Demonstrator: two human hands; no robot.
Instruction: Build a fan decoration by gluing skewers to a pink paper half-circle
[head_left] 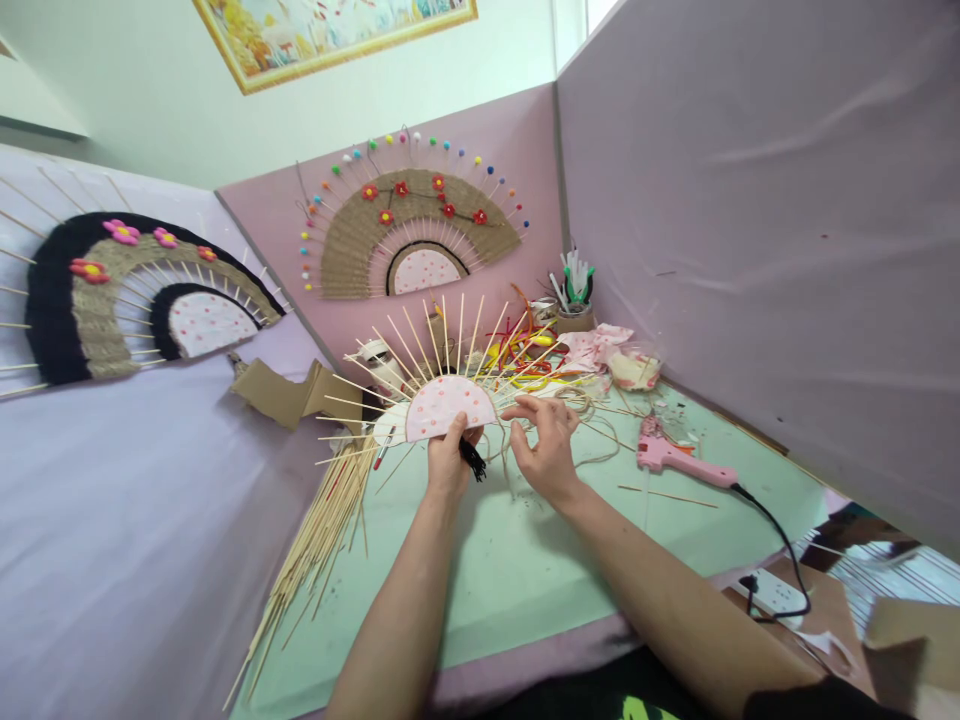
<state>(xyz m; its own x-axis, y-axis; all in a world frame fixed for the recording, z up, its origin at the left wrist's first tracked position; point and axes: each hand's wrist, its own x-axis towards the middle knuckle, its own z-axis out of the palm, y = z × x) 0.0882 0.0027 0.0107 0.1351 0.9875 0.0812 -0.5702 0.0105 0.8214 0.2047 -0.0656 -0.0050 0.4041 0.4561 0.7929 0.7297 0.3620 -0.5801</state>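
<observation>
My left hand (448,458) is closed on the lower edge of a half-round fan base (452,402), thumb in front and fingers behind. The base is pink with small red prints, and thin bamboo sticks (409,340) spread out from its curved rim. Black yarn (473,460) hangs below it beside my left hand. At the base's right corner is my right hand (546,445), its fingers bent and a gap between thumb and forefinger. Beige twine (504,455) dangles between the hands; whether my right fingers touch it is unclear.
A pink glue gun (679,458) lies at right, its cord running off the table (570,570). Loose bamboo sticks (322,530) are piled at left. Coloured craft stems (517,345) and a jar (575,318) stand behind. Finished fans (420,220) hang on the partitions.
</observation>
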